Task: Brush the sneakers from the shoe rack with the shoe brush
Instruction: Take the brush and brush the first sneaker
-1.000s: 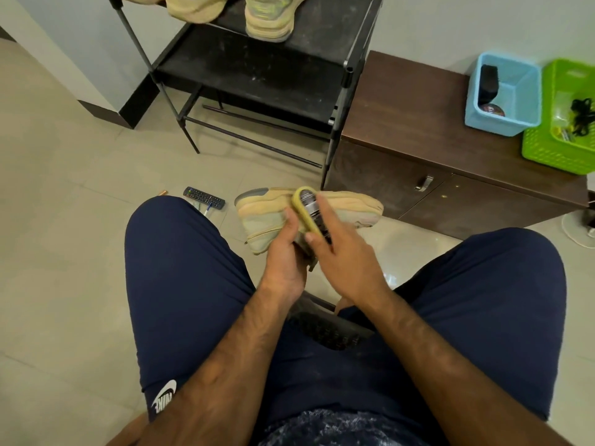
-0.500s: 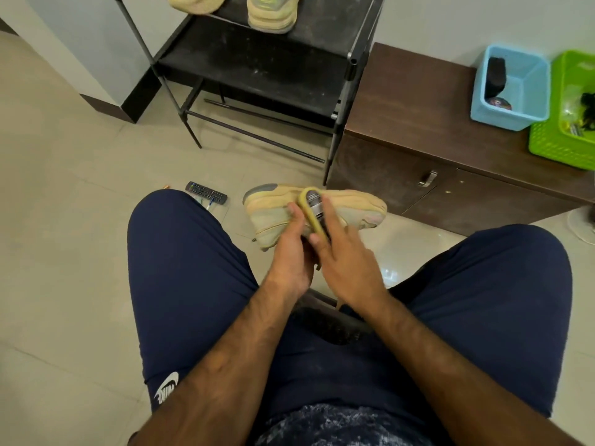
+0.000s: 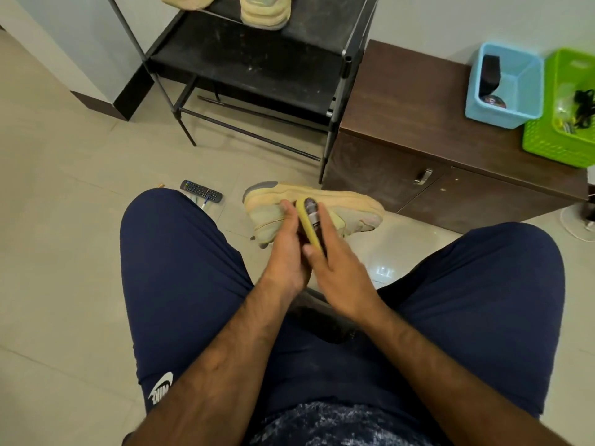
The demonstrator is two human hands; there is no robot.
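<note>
Fingers [image 3: 325, 228] of the right hand [image 3: 341, 275] are curled round the shoe brush [image 3: 306, 225], with the thumb on its near end, and I read that as a firm grasp. The brush's yellow-rimmed back faces me and its bristle side is turned to the sneaker [image 3: 349, 206]. From here I cannot tell whether the bristles touch it.

The left hand [image 3: 286, 255] grips that sneaker from the near side, fingertips [image 3: 287, 208] pressed onto the upper just beside the brush, and the two hands touch. The sneaker is tan and held lengthwise, left to right, above the floor [image 3: 64, 220]. It sits just past the knees in navy shorts [image 3: 180, 268], with its grey-capped end to the left.

A remote control [image 3: 201, 191] lies on the tiles near the left knee, just left of the sneaker.

Behind stands the black shoe rack [image 3: 257, 59], with two other sneakers [image 3: 264, 12] at the front edge of its upper shelf, cut off by the top of my view.

A brown cabinet [image 3: 402, 101] stands just beside the rack's right side. At the far right end of its top sit a blue basket [image 3: 497, 119] and a green basket [image 3: 547, 146], side by side. A dark object [image 3: 490, 74] leans upright in the blue one.
</note>
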